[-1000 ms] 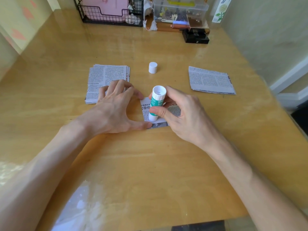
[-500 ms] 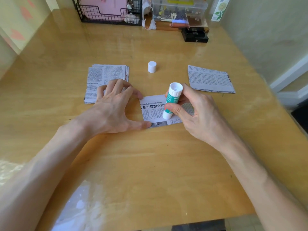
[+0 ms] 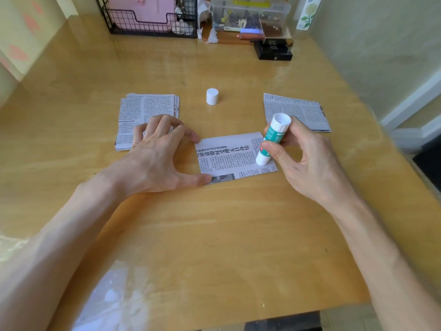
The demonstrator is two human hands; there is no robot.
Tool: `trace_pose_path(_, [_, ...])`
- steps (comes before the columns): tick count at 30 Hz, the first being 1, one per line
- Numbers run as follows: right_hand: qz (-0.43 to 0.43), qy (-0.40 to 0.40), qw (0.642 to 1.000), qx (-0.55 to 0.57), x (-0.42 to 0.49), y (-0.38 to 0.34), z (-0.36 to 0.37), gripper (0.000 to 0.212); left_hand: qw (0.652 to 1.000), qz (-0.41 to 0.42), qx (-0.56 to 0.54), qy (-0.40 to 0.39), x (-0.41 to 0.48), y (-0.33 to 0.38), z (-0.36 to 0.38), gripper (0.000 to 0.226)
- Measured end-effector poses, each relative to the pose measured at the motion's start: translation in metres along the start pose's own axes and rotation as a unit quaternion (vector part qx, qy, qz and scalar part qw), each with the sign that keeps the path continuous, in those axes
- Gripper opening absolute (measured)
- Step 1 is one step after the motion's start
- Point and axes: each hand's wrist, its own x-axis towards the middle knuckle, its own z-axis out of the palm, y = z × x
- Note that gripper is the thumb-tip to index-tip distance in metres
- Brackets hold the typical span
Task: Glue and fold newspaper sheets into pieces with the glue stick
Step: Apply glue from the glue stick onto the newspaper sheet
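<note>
A small newspaper sheet point(image 3: 229, 156) lies flat in the middle of the wooden table point(image 3: 214, 235). My right hand point(image 3: 307, 161) grips a green and white glue stick point(image 3: 270, 142), its lower end pressed on the sheet's right edge. My left hand point(image 3: 157, 161) presses the sheet's left edge with thumb and fingertip, fingers spread. The white cap point(image 3: 212, 96) stands upright behind the sheet. A stack of newspaper sheets point(image 3: 143, 113) lies at the left, partly under my left fingers. A single newspaper piece point(image 3: 298, 111) lies at the right.
At the table's back edge stand a black wire basket point(image 3: 148, 22) with a pink item, a clear plastic box point(image 3: 248, 15) and a black box point(image 3: 274, 51). A wall runs along the right side; the table's front edge is near me.
My right hand has drawn the glue stick rightward across the sheet, from its left part to its right edge, uncovering the print. My left hand has kept its hold on the left edge.
</note>
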Motion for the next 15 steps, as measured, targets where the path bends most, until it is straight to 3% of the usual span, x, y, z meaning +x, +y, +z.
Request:
trace_pose_path(10, [-0.008,0.015,0.999,-0.042,-0.001,0.011,-0.007,0.024,1.0,0.002,0.001,0.009,0.0,0.0,0.0,0.095])
trace_pose_path(15, [-0.005,0.072,0.995,0.073,-0.001,0.018,-0.008,0.016,1.0,0.005,0.005,0.013,0.0,0.001,0.001,0.095])
